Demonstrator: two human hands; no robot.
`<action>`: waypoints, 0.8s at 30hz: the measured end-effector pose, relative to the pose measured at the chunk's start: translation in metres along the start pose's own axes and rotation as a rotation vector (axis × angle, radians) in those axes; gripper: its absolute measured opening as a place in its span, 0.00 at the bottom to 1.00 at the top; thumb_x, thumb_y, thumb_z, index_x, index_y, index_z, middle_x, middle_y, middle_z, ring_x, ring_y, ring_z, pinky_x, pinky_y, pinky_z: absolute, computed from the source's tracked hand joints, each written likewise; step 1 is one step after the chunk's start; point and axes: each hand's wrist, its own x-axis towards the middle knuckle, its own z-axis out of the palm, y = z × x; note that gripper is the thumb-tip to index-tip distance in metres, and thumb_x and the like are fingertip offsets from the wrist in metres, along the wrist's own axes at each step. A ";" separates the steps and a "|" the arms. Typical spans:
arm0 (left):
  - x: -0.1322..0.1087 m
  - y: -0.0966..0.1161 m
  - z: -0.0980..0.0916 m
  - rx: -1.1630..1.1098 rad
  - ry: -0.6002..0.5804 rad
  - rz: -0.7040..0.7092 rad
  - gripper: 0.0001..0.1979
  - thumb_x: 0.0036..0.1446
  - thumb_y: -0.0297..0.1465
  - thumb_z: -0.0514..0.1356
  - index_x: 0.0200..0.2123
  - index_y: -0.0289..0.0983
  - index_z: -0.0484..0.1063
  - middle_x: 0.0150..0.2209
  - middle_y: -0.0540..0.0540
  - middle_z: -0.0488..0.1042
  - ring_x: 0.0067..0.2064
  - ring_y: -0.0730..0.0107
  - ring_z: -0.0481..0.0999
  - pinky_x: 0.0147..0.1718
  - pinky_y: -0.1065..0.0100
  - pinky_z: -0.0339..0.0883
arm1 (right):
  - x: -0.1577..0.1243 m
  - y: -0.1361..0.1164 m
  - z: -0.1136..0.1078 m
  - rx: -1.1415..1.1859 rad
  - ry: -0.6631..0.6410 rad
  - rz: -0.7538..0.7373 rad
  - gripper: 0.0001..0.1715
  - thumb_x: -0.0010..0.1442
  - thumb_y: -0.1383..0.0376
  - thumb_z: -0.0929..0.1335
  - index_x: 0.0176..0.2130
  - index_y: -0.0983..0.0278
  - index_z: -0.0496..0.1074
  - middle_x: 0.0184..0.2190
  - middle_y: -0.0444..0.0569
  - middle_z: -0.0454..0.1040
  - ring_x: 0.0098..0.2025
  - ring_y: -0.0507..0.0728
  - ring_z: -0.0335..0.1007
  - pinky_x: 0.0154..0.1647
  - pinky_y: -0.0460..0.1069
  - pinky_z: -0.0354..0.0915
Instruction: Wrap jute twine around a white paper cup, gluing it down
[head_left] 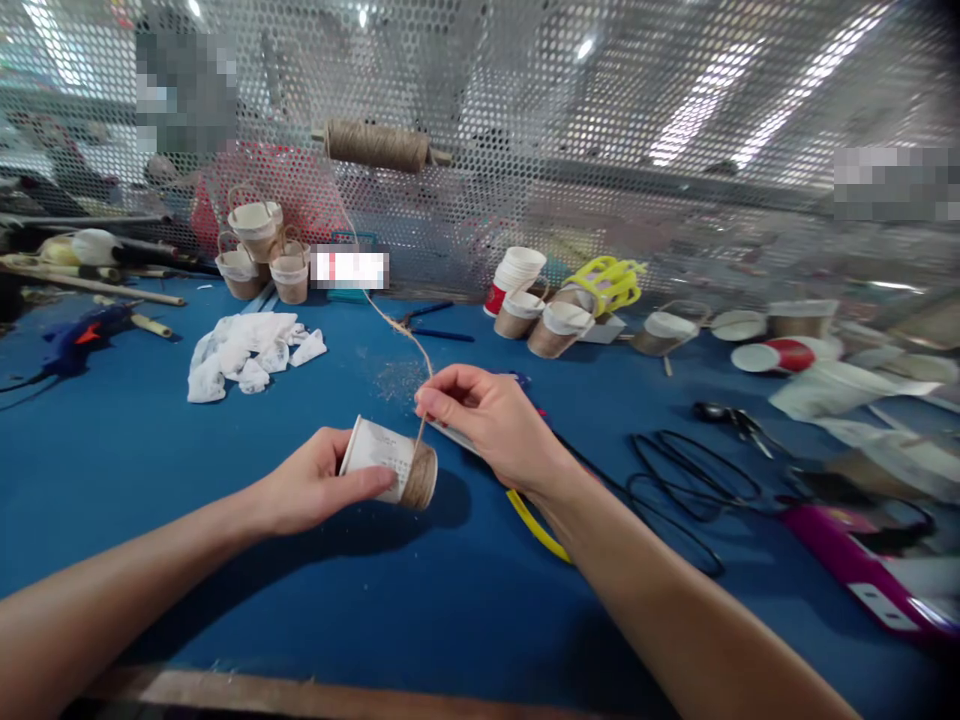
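My left hand is closed around a white paper cup, which lies tilted on its side above the blue table. Brown twine is wound around the cup's base end, at the right. Between thumb and fingers, my right hand pinches the strand of twine just above the wound part. From there the strand runs up and back toward a twine spool mounted on the perforated metal screen.
Twine-wrapped cups with handles stand at the back left, others at the back right. Crumpled white cloth, a blue glue gun, black cable and a purple power strip lie about.
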 end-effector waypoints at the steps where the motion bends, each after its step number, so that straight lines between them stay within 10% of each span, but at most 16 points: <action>1: -0.001 0.000 0.000 0.007 0.002 0.003 0.09 0.47 0.31 0.62 0.32 0.33 0.75 0.29 0.48 0.76 0.29 0.73 0.70 0.32 0.73 0.63 | 0.000 0.001 0.001 -0.007 0.001 -0.001 0.07 0.51 0.62 0.69 0.26 0.64 0.69 0.23 0.41 0.71 0.25 0.47 0.64 0.29 0.46 0.61; 24: -0.012 0.004 0.004 0.318 -0.009 0.291 0.04 0.50 0.27 0.57 0.26 0.32 0.68 0.20 0.53 0.62 0.21 0.80 0.55 0.18 0.77 0.52 | -0.005 0.006 0.010 -0.041 -0.028 0.099 0.09 0.49 0.61 0.69 0.26 0.65 0.68 0.22 0.41 0.69 0.25 0.48 0.63 0.29 0.46 0.59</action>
